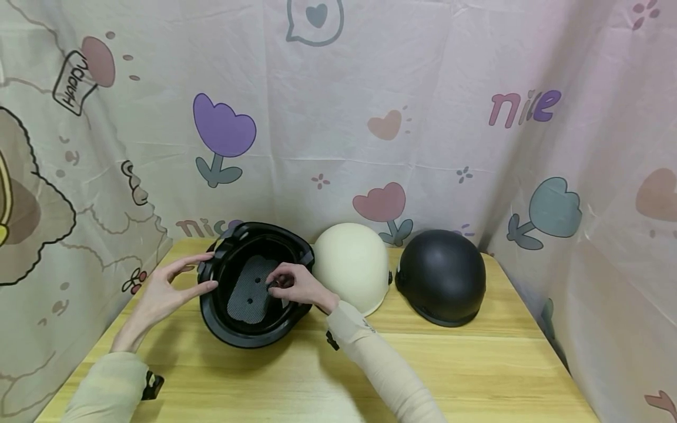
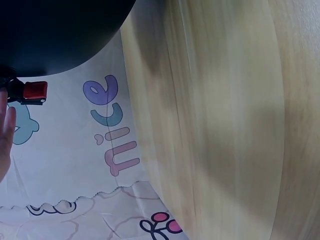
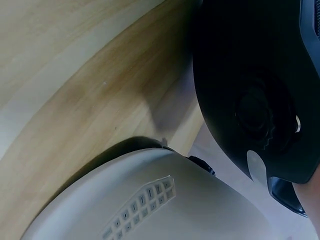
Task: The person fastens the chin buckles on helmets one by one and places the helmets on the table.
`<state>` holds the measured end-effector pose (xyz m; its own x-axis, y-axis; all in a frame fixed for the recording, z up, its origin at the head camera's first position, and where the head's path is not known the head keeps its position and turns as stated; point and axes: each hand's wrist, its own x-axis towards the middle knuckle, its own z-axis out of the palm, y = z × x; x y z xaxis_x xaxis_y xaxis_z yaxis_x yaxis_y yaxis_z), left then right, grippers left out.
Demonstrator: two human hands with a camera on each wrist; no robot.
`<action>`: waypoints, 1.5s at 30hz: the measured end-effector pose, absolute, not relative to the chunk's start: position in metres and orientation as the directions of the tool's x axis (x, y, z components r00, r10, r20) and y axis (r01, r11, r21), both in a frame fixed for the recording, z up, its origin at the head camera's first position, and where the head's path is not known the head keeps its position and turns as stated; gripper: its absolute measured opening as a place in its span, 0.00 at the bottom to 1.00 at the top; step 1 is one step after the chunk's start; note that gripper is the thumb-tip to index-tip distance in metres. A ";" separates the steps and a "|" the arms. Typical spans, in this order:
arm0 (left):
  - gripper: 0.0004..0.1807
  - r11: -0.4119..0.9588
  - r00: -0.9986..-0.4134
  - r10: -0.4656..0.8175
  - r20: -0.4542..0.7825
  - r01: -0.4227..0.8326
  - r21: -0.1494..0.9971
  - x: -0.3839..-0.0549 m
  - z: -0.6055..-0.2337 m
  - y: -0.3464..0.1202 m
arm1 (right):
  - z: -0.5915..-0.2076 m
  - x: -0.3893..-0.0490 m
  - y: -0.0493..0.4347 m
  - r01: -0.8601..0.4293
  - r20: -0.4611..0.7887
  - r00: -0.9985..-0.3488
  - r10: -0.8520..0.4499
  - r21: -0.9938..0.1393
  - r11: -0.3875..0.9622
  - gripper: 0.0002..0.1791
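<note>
A black helmet point(image 1: 219, 329) lies upside down at the table's left, its opening up and a grey mesh pad point(image 1: 245, 296) inside. My left hand point(image 1: 164, 294) holds its left rim, thumb and fingers spread apart on the edge. In the left wrist view, fingertips point(image 2: 7, 122) touch the helmet's side by a red-and-black clip point(image 2: 35, 90). My right hand point(image 1: 301, 286) reaches inside from the right, fingers curled, pinching a small dark piece whose kind is unclear. The right wrist view shows a round dial point(image 3: 255, 110) on the black helmet.
Right beside the black helmet stands a cream helmet point(image 1: 351, 264), dome up. A second black helmet point(image 1: 444, 276) sits dome up farther right. All rest near the back edge of the wooden table point(image 1: 476, 370), before a printed curtain point(image 1: 317, 117).
</note>
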<state>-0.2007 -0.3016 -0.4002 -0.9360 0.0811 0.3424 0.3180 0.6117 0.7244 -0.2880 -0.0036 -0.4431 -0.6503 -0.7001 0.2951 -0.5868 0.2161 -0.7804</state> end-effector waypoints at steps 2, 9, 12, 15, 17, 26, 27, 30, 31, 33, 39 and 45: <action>0.28 0.592 -0.930 0.073 0.360 0.331 0.734 -0.202 -0.401 -0.301 | -0.444 -0.288 -0.004 -0.577 0.304 -0.654 -0.692 -0.793 0.197 0.09; 0.11 0.530 -0.863 0.044 0.503 0.447 0.721 -0.208 -0.406 -0.299 | -0.441 -0.284 -0.005 -0.595 0.368 -0.670 -0.645 -0.786 0.169 0.07; 0.10 0.537 -0.847 0.037 0.531 0.465 0.704 -0.209 -0.406 -0.298 | -0.446 -0.289 -0.006 -0.593 0.369 -0.670 -0.644 -0.788 0.165 0.06; 0.12 0.568 -0.859 0.027 0.511 0.434 0.700 -0.208 -0.405 -0.299 | -0.446 -0.289 -0.006 -0.590 0.373 -0.672 -0.640 -0.792 0.158 0.09; 0.13 0.589 -0.875 0.018 0.484 0.401 0.702 -0.208 -0.404 -0.300 | -0.446 -0.288 -0.006 -0.585 0.374 -0.675 -0.637 -0.796 0.153 0.11; 0.23 0.557 -0.915 0.000 0.403 0.335 0.760 -0.210 -0.406 -0.302 | -0.442 -0.286 -0.008 -0.546 0.347 -0.690 -0.635 -0.826 0.141 0.13; 0.24 0.553 -0.919 -0.003 0.394 0.327 0.767 -0.210 -0.406 -0.302 | -0.442 -0.286 -0.008 -0.538 0.344 -0.691 -0.636 -0.832 0.135 0.13; 0.27 0.533 -0.937 -0.014 0.350 0.289 0.795 -0.211 -0.405 -0.304 | -0.442 -0.286 -0.008 -0.516 0.337 -0.694 -0.637 -0.849 0.112 0.14; 0.28 0.522 -0.944 -0.016 0.330 0.274 0.808 -0.211 -0.405 -0.305 | -0.442 -0.286 -0.008 -0.513 0.338 -0.693 -0.637 -0.852 0.105 0.14; 0.31 0.457 -0.957 -0.023 0.288 0.246 0.855 -0.211 -0.404 -0.306 | -0.443 -0.286 -0.009 -0.515 0.348 -0.687 -0.638 -0.853 0.089 0.15; 0.41 0.072 -0.972 -0.076 0.222 0.217 0.974 -0.211 -0.402 -0.305 | -0.442 -0.287 -0.009 -0.522 0.390 -0.671 -0.631 -0.853 0.029 0.18; 0.53 -0.267 -0.975 -0.086 0.204 0.220 0.938 -0.212 -0.400 -0.305 | -0.440 -0.287 -0.010 -0.483 0.410 -0.666 -0.623 -0.874 -0.058 0.26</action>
